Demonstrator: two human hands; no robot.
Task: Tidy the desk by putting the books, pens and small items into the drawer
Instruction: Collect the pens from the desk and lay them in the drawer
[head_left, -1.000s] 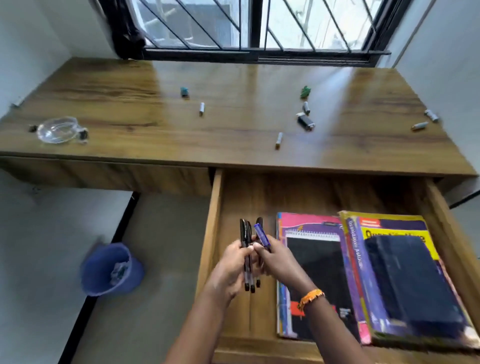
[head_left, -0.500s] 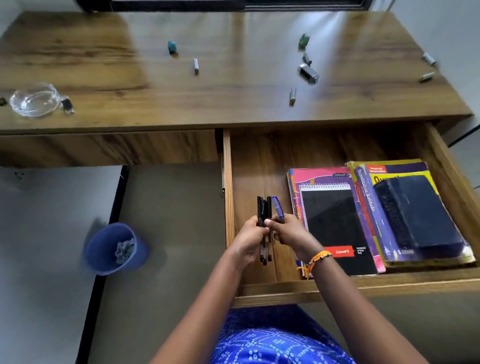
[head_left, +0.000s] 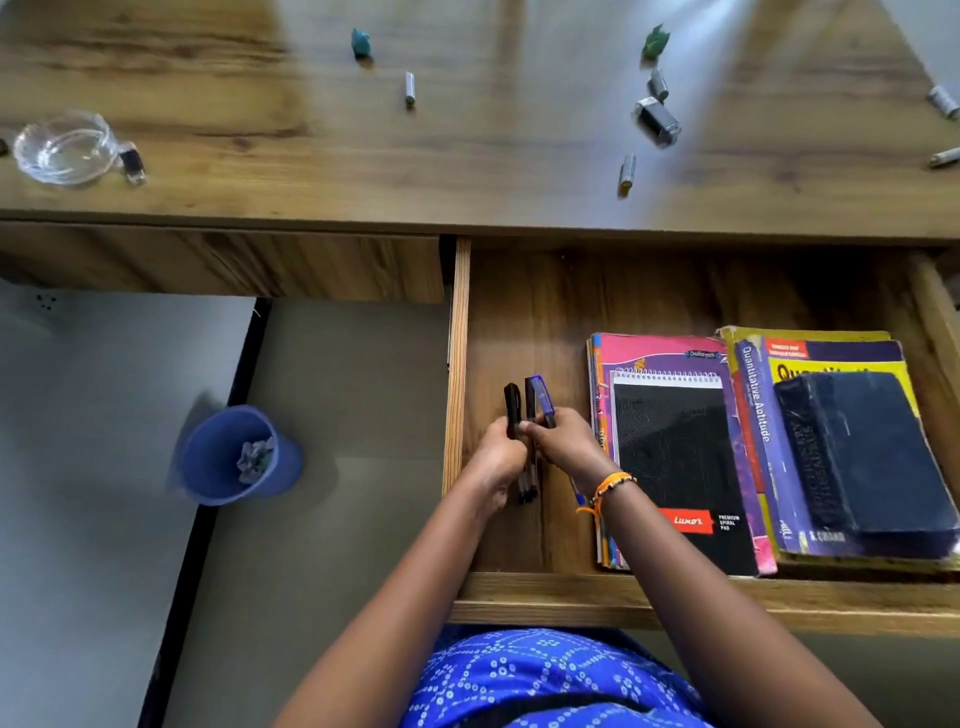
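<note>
Both hands are on the pens (head_left: 525, 410): the left hand (head_left: 500, 457) and right hand (head_left: 563, 441) each keep a closed grip round the bundle, low over the open drawer (head_left: 457, 364). Books (head_left: 675, 447) lie just right of the grip. Next, I'd say, lay them down, then fetch the small items (head_left: 655, 117) from the bench (head_left: 260, 130) beyond.

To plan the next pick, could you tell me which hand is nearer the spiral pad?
Right. The right hand is just left of the spiral pad; the left hand is farther left.

A wood-grain desk (head_left: 260, 171) catches pale light above a grey floor (head_left: 93, 467), where a blue bin (head_left: 208, 478) stands
</note>
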